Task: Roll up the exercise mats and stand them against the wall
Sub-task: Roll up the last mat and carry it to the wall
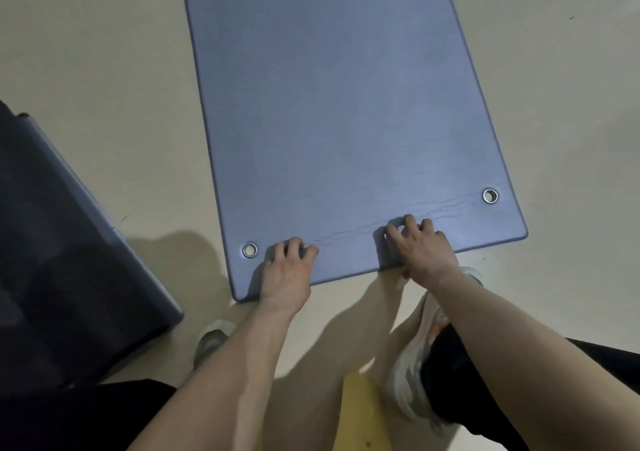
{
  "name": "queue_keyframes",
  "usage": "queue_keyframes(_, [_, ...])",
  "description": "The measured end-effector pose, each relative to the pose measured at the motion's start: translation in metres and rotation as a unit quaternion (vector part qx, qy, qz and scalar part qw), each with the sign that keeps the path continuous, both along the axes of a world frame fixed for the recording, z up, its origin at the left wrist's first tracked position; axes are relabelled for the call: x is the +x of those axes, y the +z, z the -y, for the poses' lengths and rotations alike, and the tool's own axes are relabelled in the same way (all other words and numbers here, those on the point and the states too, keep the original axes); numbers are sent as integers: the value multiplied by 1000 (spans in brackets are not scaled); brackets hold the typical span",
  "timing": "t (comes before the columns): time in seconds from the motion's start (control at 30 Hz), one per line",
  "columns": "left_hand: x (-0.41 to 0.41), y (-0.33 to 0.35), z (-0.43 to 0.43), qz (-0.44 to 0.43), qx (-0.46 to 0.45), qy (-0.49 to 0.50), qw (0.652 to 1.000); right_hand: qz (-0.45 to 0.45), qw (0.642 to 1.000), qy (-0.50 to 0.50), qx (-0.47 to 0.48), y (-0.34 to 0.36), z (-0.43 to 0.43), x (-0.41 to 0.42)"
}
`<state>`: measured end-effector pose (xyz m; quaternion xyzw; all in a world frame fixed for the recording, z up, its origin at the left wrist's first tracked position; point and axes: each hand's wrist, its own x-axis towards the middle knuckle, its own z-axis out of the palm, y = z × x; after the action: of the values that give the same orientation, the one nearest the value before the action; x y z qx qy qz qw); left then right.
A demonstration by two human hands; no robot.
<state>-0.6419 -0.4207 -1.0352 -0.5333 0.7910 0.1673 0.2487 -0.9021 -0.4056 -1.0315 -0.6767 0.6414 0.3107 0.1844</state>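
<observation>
Two grips on one short edge

My left hand [287, 272] and right hand [424, 248] clutched the near edge of the blue exercise mat [332, 104], fingers [294, 244] curled on top, between its metal eyelets [249, 250]. I saw it lying flat on the beige floor [104, 69], a darker mat [69, 242] apart to its left.
</observation>
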Motion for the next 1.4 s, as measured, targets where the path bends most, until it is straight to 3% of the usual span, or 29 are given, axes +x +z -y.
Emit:
queue_keyframes(0.23, [15,35,14,-99,77,20,992,47,994,61,79,49,32,-15])
queue_keyframes(0.4, [22,64,41,-135,-31,78,987,66,996,8,67,92,60,-26])
queue_keyframes(0.53, [22,75,67,-174,-116,136,968,39,995,41,-84,103,88,-30])
queue_keyframes(0.67, [13,63,92,-141,-252,63,955,28,963,34,-267,87,101,-19])
queue_keyframes(0.83, [8,29,106,-117,-294,38,948,-8,965,-31,-261,47,105,-7])
queue_keyframes(0.97, [7,7,85,-122,-242,48,961,78,945,-35,-315,12,92,-9])
queue_keyframes(1.03, [7,-1,73,-100,-202,65,972,115,955,-13,-274,-6,76,-18])
queue_keyframes(1.13, [4,-12,66,-51,-168,36,984,100,979,35,-176,-21,61,-34])
queue_keyframes(1.4, [11,10,77,-29,-127,-11,991,96,986,61,-122,-5,83,-37])
